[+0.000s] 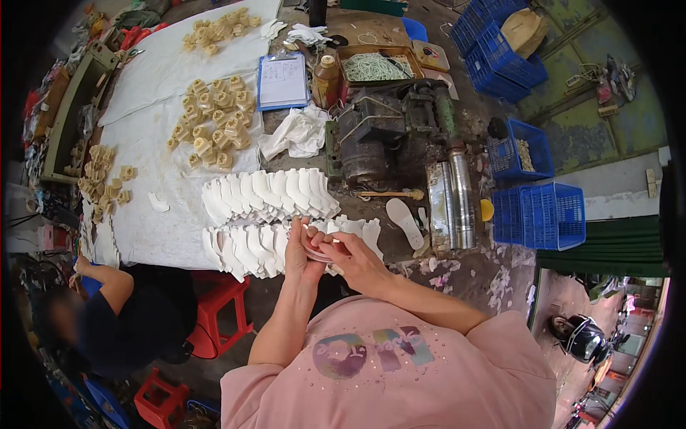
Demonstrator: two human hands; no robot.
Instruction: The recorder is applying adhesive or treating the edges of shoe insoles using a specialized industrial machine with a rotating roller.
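Note:
My left hand (pixel 303 259) and my right hand (pixel 357 264) meet at the near edge of the table. Between their closed fingers is a thin, curved, pinkish-white piece (pixel 316 254), mostly hidden by the fingers. Just beyond lies a row of overlapping white cut pieces (pixel 246 247) with wavy edges. A second row of similar white pieces (pixel 268 191) runs behind it. Right of the hands, a white sole-shaped piece (pixel 405 223) and a wooden-handled tool (pixel 391 194) lie on the dark tabletop.
A machine with a shiny metal roller (pixel 461 204) stands at right. Piles of beige pieces (pixel 214 118), a clipboard (pixel 283 84), a brown bottle (pixel 326 82) and a tray of cord (pixel 379 66) lie farther back. Blue crates (pixel 539 214) stand right. A co-worker (pixel 136 307) sits left beside a red stool (pixel 214 314).

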